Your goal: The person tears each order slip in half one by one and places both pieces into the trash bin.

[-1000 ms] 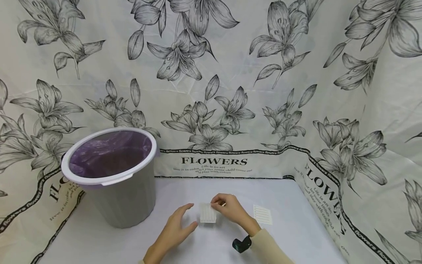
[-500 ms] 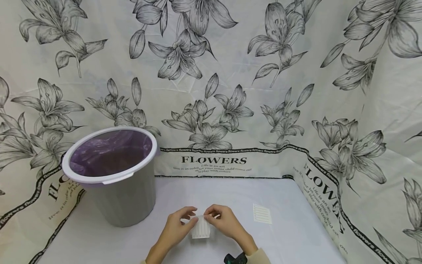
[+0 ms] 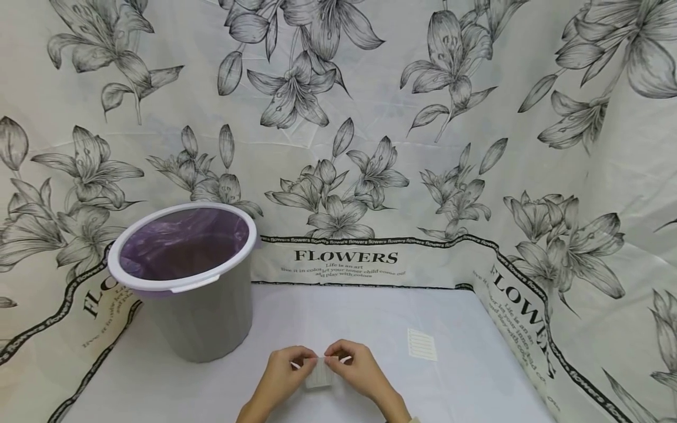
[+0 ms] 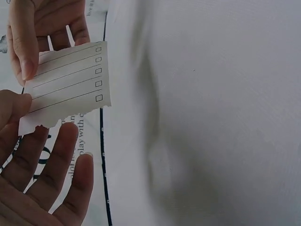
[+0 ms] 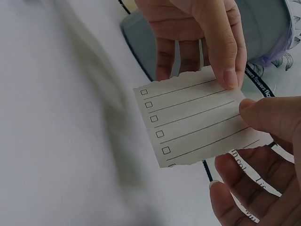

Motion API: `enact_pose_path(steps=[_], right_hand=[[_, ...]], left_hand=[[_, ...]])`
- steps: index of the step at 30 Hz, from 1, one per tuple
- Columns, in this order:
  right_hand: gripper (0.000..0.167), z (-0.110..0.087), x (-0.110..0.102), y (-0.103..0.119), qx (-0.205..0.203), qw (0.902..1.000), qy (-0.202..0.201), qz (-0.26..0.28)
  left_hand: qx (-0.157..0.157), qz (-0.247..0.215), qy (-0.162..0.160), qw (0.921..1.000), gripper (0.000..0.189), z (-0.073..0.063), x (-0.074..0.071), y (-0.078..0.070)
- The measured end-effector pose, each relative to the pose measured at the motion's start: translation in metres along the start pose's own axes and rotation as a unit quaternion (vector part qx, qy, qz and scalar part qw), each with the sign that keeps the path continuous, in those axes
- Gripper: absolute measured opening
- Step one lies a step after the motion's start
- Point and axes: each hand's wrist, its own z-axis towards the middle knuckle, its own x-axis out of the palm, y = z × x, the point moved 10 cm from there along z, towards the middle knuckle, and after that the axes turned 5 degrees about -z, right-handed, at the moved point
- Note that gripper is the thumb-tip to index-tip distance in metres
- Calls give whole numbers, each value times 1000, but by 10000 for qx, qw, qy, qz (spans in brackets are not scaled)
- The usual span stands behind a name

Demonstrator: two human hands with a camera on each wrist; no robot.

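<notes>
A small slip of lined checklist paper (image 3: 319,377) hangs between both hands above the table's near part. Little checkboxes run down one side of the slip (image 5: 188,117), and two of its edges are ragged. In the head view my left hand (image 3: 282,373) pinches its top edge from the left, while my right hand (image 3: 362,371) pinches the same edge from the right, the fingertips almost meeting. Both wrist views show each thumb on the paper's printed face; the other fingers of the left hand (image 4: 51,174) spread out behind it.
A grey bin (image 3: 211,323) with a white rim and purple liner stands at the left. Another lined paper slip (image 3: 422,344) lies on the white table (image 3: 370,311) at the right. Flower-printed cloth (image 3: 338,176) surrounds the table at the back and sides.
One second ago only the right hand held the slip, with the left hand apart and open. The left hand has since taken hold, and the slip has come nearer to me.
</notes>
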Motion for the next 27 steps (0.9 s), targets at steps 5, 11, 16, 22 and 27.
enact_pose_path(steps=[5,11,16,22,27], right_hand=[[9,-3,6,-3,43,10000,-11,-22],[8,-5,9,-3,-19,10000,52,25],[8,-3,8,-2,-90,9999,40,-33],[14,-2,7,-2,-141,9999,-22,4],[11,-6,12,-1,-163,9997,18,178]], left_hand=[[-27,-128,89,9999,12,-5,5,2],[-142,-173,187,9996,13,-7,8,6],[7,-8,187,9998,12,-5,4,5],[-109,-12,230,9997,9,-2,2,8],[-86,-119,377,9992,9,-5,4,10]])
